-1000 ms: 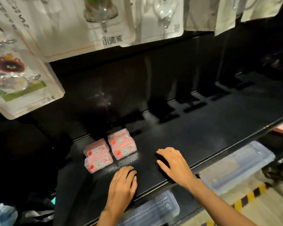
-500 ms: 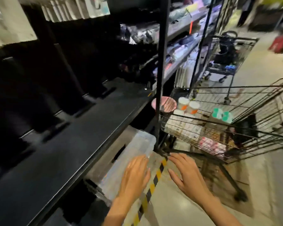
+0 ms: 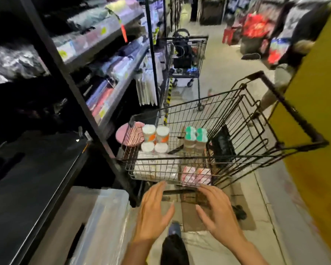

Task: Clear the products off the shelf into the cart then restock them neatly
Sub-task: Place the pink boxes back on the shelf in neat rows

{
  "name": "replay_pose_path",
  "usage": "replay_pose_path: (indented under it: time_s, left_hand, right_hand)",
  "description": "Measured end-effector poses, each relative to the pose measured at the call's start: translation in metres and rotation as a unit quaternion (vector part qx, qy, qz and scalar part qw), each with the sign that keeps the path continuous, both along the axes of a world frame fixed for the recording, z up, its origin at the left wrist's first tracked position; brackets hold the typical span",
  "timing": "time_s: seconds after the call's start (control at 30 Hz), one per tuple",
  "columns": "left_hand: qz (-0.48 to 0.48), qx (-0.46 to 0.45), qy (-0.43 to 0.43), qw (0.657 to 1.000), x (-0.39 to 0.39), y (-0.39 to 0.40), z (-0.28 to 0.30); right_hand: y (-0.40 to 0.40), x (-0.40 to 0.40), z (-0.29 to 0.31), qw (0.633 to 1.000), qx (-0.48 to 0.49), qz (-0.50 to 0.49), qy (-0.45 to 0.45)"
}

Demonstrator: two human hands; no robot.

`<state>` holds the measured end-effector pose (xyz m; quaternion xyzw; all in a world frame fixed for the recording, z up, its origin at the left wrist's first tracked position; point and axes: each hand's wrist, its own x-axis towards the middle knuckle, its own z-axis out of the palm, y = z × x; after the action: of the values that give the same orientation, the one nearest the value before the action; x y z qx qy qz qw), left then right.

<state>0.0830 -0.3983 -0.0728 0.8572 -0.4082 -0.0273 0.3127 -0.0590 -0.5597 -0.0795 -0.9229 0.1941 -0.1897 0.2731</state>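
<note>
Now my left hand (image 3: 154,213) and right hand (image 3: 217,214) hover spread and empty just short of the cart (image 3: 243,131)'s near rim. Pink packs (image 3: 196,174) lie in its near corner; their print is too blurred to read.

Your left hand (image 3: 153,213) and right hand (image 3: 218,215) hover low in the frame, fingers spread, holding nothing, just short of the wire cart (image 3: 256,142) at centre right. Inside it you see white-lidded tubs (image 3: 155,136), teal-capped bottles (image 3: 195,136) and pink packs (image 3: 196,174). The black shelf (image 3: 36,178) lies at lower left.
</note>
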Motion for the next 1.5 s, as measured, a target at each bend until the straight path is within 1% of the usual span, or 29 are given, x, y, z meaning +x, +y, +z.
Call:
replay_pose_path:
  time_s: [0.07,0.13,0.27,0.37,0.5,0.67,0.8,0.97,1.07,1.1,1.13,1.17,1.23,1.27,1.3,1.37,1.43,1.5]
  left_hand:
    - [-0.003,0.001,0.006,1.0,0.031,-0.03,-0.009]
    - [-0.03,0.001,0.016,0.999,0.062,-0.062,-0.014]
    - [-0.035,0.004,0.062,0.997,0.12,-0.125,-0.011]
    - [-0.081,-0.009,0.042,0.996,0.162,-0.17,-0.013]
    - [-0.126,0.034,0.07,0.989,0.202,-0.22,-0.026]
    - [-0.141,0.084,0.108,0.981,0.233,-0.268,-0.064]
    - [-0.127,0.177,0.162,0.963,0.247,-0.299,-0.116]
    - [-0.121,0.287,0.214,0.926,0.247,-0.33,-0.186]
    - [-0.142,0.314,0.195,0.918,0.244,-0.343,-0.224]
    - [-0.143,0.334,0.19,0.912,0.244,-0.346,-0.233]
    - [-0.13,0.344,0.174,0.914,0.243,-0.349,-0.244]
    - [-0.125,0.369,0.183,0.903,0.241,-0.353,-0.256]
    - [-0.136,0.36,0.174,0.907,0.233,-0.354,-0.286]
    - [-0.127,0.389,0.182,0.894,0.229,-0.355,-0.292]
    - [-0.131,0.418,0.171,0.883,0.226,-0.356,-0.296]
    - [-0.093,0.424,0.173,0.884,0.226,-0.353,-0.308]
    - [-0.096,0.464,0.136,0.87,0.222,-0.348,-0.319]
    - [-0.099,0.486,0.112,0.861,0.218,-0.343,-0.331]
  right_hand:
    - [-0.024,0.02,-0.007,1.0,0.003,-0.025,0.006]
    - [-0.051,0.046,-0.01,0.999,0.002,-0.048,0.009]
    - [-0.105,0.104,-0.005,0.995,0.005,-0.096,0.023]
    - [-0.142,0.14,-0.004,0.99,0.022,-0.131,0.045]
    - [-0.185,0.174,-0.014,0.982,0.046,-0.157,0.092]
    - [-0.235,0.208,-0.053,0.972,0.074,-0.153,0.161]
    - [-0.269,0.234,-0.1,0.949,0.113,-0.126,0.267]
    - [-0.297,0.253,-0.174,0.899,0.184,-0.103,0.384]
    - [-0.305,0.255,-0.218,0.875,0.196,-0.092,0.432]
    - [-0.306,0.254,-0.231,0.866,0.197,-0.09,0.451]
    - [-0.307,0.252,-0.245,0.86,0.195,-0.083,0.464]
    - [-0.307,0.251,-0.258,0.857,0.196,-0.075,0.471]
    - [-0.308,0.247,-0.282,0.856,0.196,-0.059,0.474]
    - [-0.308,0.245,-0.294,0.858,0.192,-0.057,0.474]
    - [-0.307,0.244,-0.302,0.858,0.188,-0.06,0.475]
    - [-0.305,0.244,-0.314,0.862,0.174,-0.066,0.472]
    - [-0.304,0.243,-0.323,0.864,0.164,-0.07,0.471]
    - [-0.304,0.24,-0.33,0.863,0.156,-0.076,0.474]
